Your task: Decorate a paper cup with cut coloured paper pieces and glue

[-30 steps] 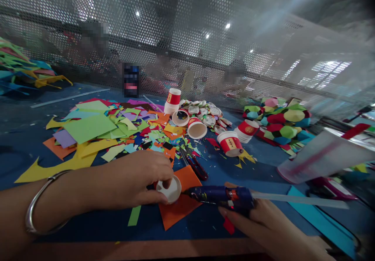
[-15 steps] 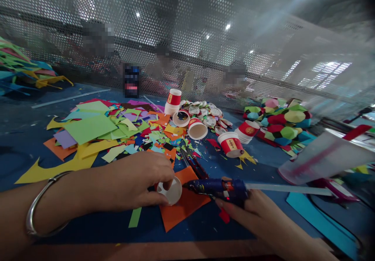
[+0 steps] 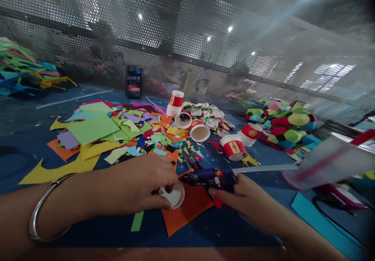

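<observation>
My left hand is closed on the rim of a small round white paper cup piece, its open side turned toward me. Under it lies a sheet of orange paper. My right hand grips a dark blue hot glue gun by its handle, with a red trigger below. A clear glue stick juts out of the gun's back end. The nozzle points left and reaches the upper rim of the cup piece; whether it touches cannot be made out.
Coloured paper and scraps spread behind my left hand. Red and white paper cups stand and lie beyond, near a heap of cut cup bottoms. At right are a tilted plastic drinking cup, a cord and blue paper.
The glue gun has moved left and slightly up, its nozzle now at the cup piece's upper rim. The glue stick tilts upward more. My left hand keeps its hold.
</observation>
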Demonstrator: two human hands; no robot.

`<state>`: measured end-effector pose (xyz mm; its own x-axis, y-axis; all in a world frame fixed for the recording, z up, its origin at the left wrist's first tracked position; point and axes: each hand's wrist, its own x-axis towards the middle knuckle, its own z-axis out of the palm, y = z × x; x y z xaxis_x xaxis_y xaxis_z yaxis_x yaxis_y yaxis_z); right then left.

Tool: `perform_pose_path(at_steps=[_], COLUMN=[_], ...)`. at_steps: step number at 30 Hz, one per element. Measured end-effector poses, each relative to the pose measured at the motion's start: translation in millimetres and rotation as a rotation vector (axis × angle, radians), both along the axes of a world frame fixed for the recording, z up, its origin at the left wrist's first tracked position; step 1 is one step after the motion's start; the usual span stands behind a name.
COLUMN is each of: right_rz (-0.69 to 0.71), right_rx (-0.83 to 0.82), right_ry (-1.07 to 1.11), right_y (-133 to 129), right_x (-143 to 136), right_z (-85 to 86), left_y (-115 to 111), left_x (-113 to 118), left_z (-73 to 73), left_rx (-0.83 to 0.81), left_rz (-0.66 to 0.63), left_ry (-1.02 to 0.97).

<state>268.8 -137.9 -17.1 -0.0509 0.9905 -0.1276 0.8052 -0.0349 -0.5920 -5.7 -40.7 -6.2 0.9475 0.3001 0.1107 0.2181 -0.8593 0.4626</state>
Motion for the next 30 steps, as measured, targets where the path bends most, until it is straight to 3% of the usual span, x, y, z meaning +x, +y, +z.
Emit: perform_pose_path(at_steps=[10,18,23,30], right_rz=[0.006,0.017,0.025,-0.089], right_rx=[-0.210,-0.268,-0.267,-0.268], right_ry=[0.128,0.244,0.230,0.189], right_y=[20,26,23,4], right_x=[-3,-8,0,7], right_z=[3.9,6.7,2.9,2.2], left_y=[0,0,1,1], left_x=[1,3,2,2], left_z=[1.2,4.9,4.9,3.3], left_rx=[0.007,0.021,0.016,0.038], left_rz=[0.012,0.000,0.011,-0.014], left_ry=[0.053,0.046,0.044,0.009])
